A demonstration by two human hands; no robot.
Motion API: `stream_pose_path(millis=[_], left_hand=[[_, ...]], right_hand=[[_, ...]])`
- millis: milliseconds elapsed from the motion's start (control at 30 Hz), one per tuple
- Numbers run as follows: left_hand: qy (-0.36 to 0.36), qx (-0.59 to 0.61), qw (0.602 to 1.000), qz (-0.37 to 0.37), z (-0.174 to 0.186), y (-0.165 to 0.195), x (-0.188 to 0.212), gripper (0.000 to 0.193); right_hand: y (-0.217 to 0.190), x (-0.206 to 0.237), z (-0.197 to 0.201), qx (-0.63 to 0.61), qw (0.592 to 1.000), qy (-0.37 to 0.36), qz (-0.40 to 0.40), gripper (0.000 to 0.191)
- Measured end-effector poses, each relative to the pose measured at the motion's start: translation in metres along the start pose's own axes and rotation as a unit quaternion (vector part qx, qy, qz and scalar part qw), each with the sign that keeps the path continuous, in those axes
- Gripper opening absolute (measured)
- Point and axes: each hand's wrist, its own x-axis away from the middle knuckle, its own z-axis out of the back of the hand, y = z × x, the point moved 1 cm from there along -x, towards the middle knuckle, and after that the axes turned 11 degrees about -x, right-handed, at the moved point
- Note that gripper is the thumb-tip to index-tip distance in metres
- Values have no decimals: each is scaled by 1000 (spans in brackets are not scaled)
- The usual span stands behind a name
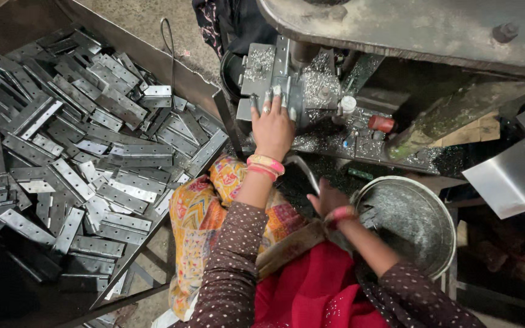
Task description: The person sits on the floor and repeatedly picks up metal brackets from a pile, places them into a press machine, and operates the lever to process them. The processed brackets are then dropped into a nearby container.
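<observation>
Grey steel hinge plate (282, 85) on the press bed lies under our left hand (273, 124), fingers spread flat. Our right hand (328, 197) hangs open-gripped, empty, beside the round metal tub's (451, 218) rim.

The heap of metal hinges (74, 152) runs off the picture at nine o'clock, and its lower part sinks into shadow at seven o'clock. The left hand (273, 124) covers most of the hinge on the machine bed (287, 91); whether the fingers grip or only press cannot be told. The right hand (328, 199) is blurred at five o'clock, its fingers indistinct. The metal bucket (417, 228) holds small pieces too fine to identify. The machine's upper body (408, 30) is cut off at twelve o'clock.
</observation>
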Motion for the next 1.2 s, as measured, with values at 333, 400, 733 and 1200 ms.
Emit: stream_pose_path(millis=[333, 400, 733, 1200], left_hand=[[28, 40, 999, -23, 2, -9, 19, 33], [17, 6, 1000, -19, -4, -9, 8, 29], [-26, 24, 999, -12, -2, -7, -9, 32], [27, 42, 999, -1, -15, 7, -33, 29]], right_hand=[[-12, -18, 18, 49, 998, -28, 27, 87], [-17, -28, 32, 69, 996, -33, 36, 80], [1, 15, -22, -13, 996, 75, 42, 69], [-9, 2, 0, 7, 999, 1, -34, 56]])
